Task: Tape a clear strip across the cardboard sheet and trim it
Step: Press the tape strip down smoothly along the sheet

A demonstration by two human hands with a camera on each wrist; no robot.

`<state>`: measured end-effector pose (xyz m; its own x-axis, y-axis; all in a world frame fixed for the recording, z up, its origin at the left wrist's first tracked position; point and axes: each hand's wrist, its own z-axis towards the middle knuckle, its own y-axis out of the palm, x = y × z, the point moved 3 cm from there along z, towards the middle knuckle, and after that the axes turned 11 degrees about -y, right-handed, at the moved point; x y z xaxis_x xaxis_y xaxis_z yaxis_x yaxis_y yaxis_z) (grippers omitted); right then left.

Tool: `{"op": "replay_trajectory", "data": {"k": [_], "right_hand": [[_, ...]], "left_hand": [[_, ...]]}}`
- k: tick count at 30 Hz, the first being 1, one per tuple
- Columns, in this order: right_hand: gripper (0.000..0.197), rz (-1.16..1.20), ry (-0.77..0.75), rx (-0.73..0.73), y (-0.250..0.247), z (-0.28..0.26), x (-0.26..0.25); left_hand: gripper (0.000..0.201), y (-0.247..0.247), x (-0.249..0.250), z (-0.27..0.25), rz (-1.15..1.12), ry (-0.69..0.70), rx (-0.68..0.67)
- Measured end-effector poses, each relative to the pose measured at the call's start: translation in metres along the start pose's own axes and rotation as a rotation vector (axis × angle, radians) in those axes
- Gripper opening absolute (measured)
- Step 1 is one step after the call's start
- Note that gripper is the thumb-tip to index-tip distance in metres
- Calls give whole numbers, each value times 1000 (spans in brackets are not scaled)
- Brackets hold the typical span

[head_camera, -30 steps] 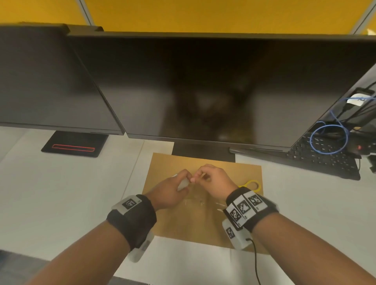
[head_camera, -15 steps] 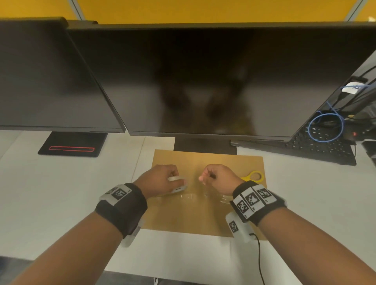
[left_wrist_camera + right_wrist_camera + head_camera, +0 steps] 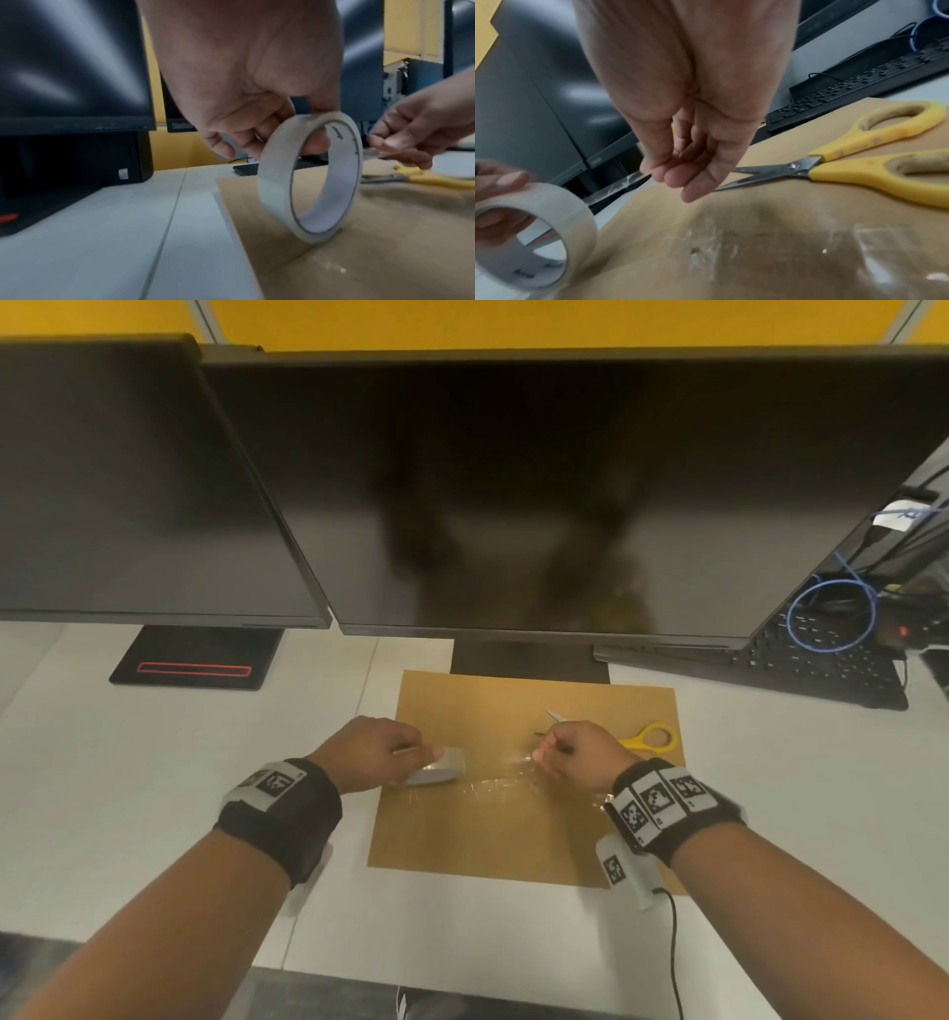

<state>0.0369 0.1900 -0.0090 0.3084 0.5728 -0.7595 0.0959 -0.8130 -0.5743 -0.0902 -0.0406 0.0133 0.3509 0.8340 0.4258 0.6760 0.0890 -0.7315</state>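
— Two hands are seen above the cardboard sheet; what is held by each?

— The tape roll is gripped by the left hand, with the thumb on its outer band and fingers curled through the core. It is stood on edge at the left edge of the sheet, touching it. The free end of the clear strip is pinched between thumb and fingertips of the right hand, the other fingers being curled in.

— How is the strip seen?

— It is stretched between roll and right hand, glossy and faintly creased, just above the sheet. Clear tape already stuck down is seen as a wrinkled, shiny band across the sheet's middle.

— And the sheet?

— Brown, flat, laid at the middle of the white desk, near its front edge. Yellow-handled scissors are laid on the sheet's far right corner, blades slightly parted.

— The surroundings?

— Two dark monitors are stood along the desk's back edge, a black keyboard at the right under a blue cable loop, and a yellow wall behind.
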Motion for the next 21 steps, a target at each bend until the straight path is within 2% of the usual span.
{"op": "replay_trajectory", "data": {"k": [5,8,10,12,14,18,21], "right_hand": [[20,-2,1,12,-6,1,1],[21,-31,-10,14,-7,3,-2],[22,-29,2,24,-8,5,0],[20,-19,36,17,-8,4,6],[18,-5,58,7,-9,0,12],[17,-5,53,-26,-6,-2,12],[18,-38,61,-20,-6,0,11]], "left_hand": [[45,-7,-9,0,229,-90,211],[54,-1,-12,0,238,-152,133],[57,-1,-14,-2,131,-153,80],[50,-6,-24,-7,-118,-196,12],[38,-8,-31,-9,-186,-188,-33],[40,-9,-33,-3,69,-126,52],[42,-13,-32,0,263,-188,121]]}}
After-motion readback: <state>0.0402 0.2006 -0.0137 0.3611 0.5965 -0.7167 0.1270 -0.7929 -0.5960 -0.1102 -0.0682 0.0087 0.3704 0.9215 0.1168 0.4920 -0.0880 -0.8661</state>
